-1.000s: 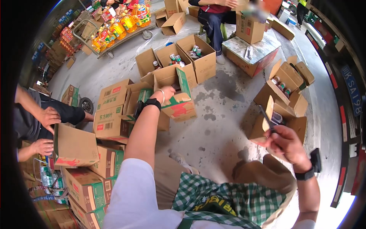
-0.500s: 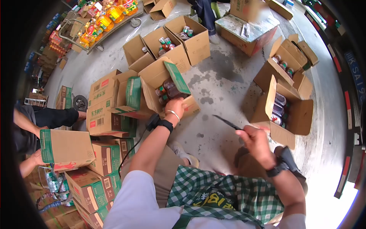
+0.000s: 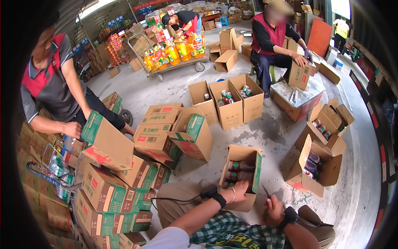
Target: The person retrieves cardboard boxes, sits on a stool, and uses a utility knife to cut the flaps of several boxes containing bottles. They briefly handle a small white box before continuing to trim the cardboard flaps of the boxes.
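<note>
My left hand (image 3: 236, 193) grips the near edge of an open cardboard box (image 3: 245, 153), its fingers reaching over the rim. Inside that box lie several dark drink bottles (image 3: 241, 166) on their sides. A green-printed flap lines the box's right side. My right hand (image 3: 274, 210) is closed around a knife (image 3: 265, 191), held just right of the box with the blade pointing up and away. My fingers partly cover the knife's handle.
Open boxes of bottles stand ahead (image 3: 230, 120) and at right (image 3: 315, 189). Stacked cartons (image 3: 103, 191) rise at left, where a person holds a carton (image 3: 110, 143). Another person sits behind a low box table (image 3: 296, 97). A trolley (image 3: 178, 65) carries oil jugs.
My view has tilted up and left. The bottle box has come closer to me and turned, with my left hand still on it. The knife is now nearer the box.
</note>
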A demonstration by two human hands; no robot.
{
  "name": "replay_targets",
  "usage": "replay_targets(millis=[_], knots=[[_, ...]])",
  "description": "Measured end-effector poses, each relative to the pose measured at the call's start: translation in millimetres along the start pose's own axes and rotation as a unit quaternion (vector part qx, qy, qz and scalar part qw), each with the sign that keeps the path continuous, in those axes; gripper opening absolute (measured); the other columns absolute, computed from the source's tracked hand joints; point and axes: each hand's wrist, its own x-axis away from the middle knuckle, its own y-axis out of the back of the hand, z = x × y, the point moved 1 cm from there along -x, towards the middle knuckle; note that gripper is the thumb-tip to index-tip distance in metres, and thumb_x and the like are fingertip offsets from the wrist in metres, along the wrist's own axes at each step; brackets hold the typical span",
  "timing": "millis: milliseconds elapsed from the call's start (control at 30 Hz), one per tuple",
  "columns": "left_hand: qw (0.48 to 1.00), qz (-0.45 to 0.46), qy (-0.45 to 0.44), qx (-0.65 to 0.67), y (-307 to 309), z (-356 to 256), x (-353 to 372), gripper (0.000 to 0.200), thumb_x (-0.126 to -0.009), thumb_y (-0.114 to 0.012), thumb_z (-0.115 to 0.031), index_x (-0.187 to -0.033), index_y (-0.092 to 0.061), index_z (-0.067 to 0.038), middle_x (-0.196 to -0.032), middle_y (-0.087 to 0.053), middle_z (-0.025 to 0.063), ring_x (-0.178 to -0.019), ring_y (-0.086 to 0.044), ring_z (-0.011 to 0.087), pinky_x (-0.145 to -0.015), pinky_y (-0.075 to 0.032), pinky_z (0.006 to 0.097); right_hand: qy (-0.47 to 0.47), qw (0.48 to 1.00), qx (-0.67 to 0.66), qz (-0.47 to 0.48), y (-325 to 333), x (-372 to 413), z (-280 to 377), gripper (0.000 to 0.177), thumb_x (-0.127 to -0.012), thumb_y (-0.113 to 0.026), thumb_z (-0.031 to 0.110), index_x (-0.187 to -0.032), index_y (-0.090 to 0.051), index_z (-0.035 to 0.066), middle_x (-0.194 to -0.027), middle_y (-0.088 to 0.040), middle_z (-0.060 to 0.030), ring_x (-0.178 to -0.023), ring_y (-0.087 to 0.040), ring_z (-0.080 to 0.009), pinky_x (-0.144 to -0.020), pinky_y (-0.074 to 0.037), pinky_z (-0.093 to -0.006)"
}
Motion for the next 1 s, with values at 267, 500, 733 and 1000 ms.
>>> replay_targets(millis=[267,500,733,1000], knots=[[0.983,-0.049,-0.133,-0.117,1.9,-47.5,-37.5,0.073,-0.085,-0.060,-0.042,-0.147,-0.028,-0.018,-0.155,-0.010,0.0207,-0.136,-0.026,0.0457,-0.109,-0.027,0.0531,-0.062,0.926,-0.278,-0.247,-6.1,22.1,1.2,0.016,-0.099,-0.047,0.016,-0.095,-0.057,0.004,-0.072,-0.056,-0.0002,-0.061,-0.049,-0.0065,-0.057,-0.042,-0.0212],[0.985,-0.129,-0.111,0.009,20.5,-38.2,2.4,0.072,-0.082,-0.065,-0.039,-0.141,-0.037,-0.009,-0.148,-0.029,0.0239,-0.131,-0.038,0.0392,-0.102,-0.039,0.0456,0.000,0.990,-0.045,-0.134,13.0,32.3,23.4,0.017,-0.095,-0.053,0.009,-0.110,-0.059,0.004,-0.066,-0.057,-0.0073,-0.059,-0.056,-0.0147,-0.056,-0.047,-0.0286],[0.991,0.002,-0.012,-0.135,10.5,13.2,35.0,0.050,-0.076,-0.072,-0.039,-0.118,-0.059,-0.014,-0.113,-0.061,0.0086,-0.103,-0.059,0.0269,-0.086,-0.044,0.0433,0.107,0.990,0.090,-0.013,-3.1,14.0,20.0,0.010,-0.086,-0.061,0.010,-0.091,-0.056,0.004,-0.075,-0.058,-0.0162,-0.070,-0.060,-0.0360,-0.060,-0.047,-0.0432],[0.988,-0.028,0.054,-0.141,-5.6,15.4,22.5,0.046,-0.074,-0.073,-0.027,-0.118,-0.060,-0.021,-0.107,-0.055,0.0072,-0.098,-0.061,0.0287,-0.077,-0.050,0.0434,0.011,0.977,0.215,-0.002,-13.0,19.4,0.7,0.013,-0.087,-0.059,0.015,-0.087,-0.050,0.006,-0.071,-0.059,-0.0158,-0.066,-0.061,-0.0362,-0.056,-0.047,-0.0462]])
